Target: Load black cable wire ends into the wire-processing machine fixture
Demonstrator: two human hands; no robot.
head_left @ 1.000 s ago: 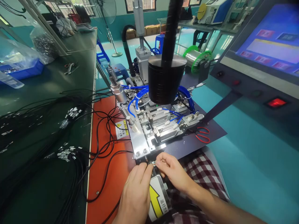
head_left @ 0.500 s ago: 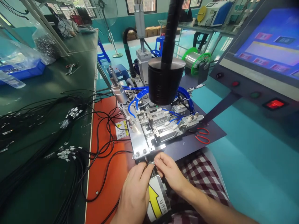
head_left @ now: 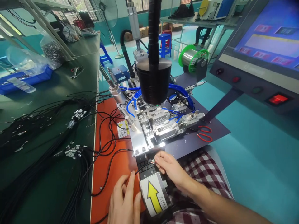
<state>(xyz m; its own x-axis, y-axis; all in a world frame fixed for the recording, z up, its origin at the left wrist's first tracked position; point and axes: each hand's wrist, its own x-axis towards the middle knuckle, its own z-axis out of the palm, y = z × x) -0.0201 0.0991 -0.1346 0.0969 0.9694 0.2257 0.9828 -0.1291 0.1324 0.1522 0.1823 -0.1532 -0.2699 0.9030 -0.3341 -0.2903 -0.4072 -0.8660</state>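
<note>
My right hand (head_left: 170, 166) pinches the end of a thin black cable (head_left: 143, 167), where small coloured wires and a bit of metal show at the fingertips. The cable runs left and down from there over the black track in front of the machine. My left hand (head_left: 126, 197) is over the orange board, its fingers apart, with the index fingertip close to the cable; whether it touches is unclear. Just below the cable lies a white plate with a yellow arrow (head_left: 153, 194). The metal machine (head_left: 161, 124) with blue air hoses stands directly ahead of both hands.
Bundles of black cables (head_left: 77, 168) with metal ends cover the green table at left. A black extraction hood (head_left: 154, 82) hangs over the machine. Red-handled pliers (head_left: 205, 134) lie at its right. Further off are a solder wire spool (head_left: 192, 59) and a control screen (head_left: 271, 43).
My left hand has moved down and left, away from my right hand, and its fingers have spread. The cable between the hands now shows. My right hand keeps its pinch in nearly the same place.
</note>
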